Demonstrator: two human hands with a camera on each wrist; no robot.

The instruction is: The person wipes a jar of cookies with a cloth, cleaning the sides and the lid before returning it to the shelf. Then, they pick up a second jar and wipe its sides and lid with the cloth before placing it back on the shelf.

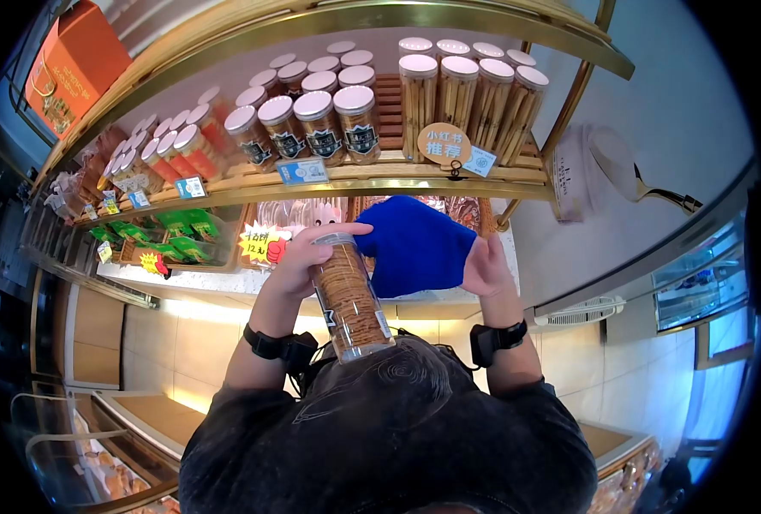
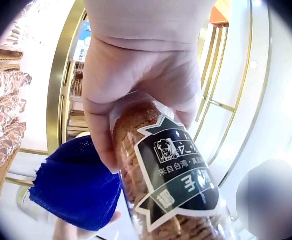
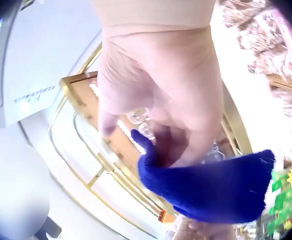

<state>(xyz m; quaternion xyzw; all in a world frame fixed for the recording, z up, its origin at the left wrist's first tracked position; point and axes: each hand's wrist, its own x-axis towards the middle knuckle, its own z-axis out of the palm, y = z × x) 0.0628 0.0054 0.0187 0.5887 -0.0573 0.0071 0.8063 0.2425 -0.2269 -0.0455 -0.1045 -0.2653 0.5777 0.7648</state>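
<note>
Status: looks mid-job. The left hand (image 1: 303,257) is gripping the cookie jar (image 1: 352,300), fingers wrapping round its top end; the right hand (image 1: 488,267) is holding the blue cloth (image 1: 416,247), its fingertips partly hiding behind the fabric

Done, as far as shown: jar is sitting in hand clear of the shelf (image 1: 380,186), cloth is at the ready. Left, my read: jar isn't standing on any shelf yet, so any wiping plus putting it down is still pending. Can't tell how much of its surface is done, nothing visible is marking clean from dirty

Jar vs grip: body is running out from under the left palm, tilting, with its lower end pointing back toward the person's dark shirt (image 1: 380,428). The dark label (image 2: 178,172) is facing the left wrist camera, so the fingers aren't covering most of it

Cloth is spreading between the hands, its near edge lying just beside the jar's upper part. Can't tell if they're touching

Lidded jars (image 1: 316,116) are standing in rows on the shelf beyond both hands
</note>
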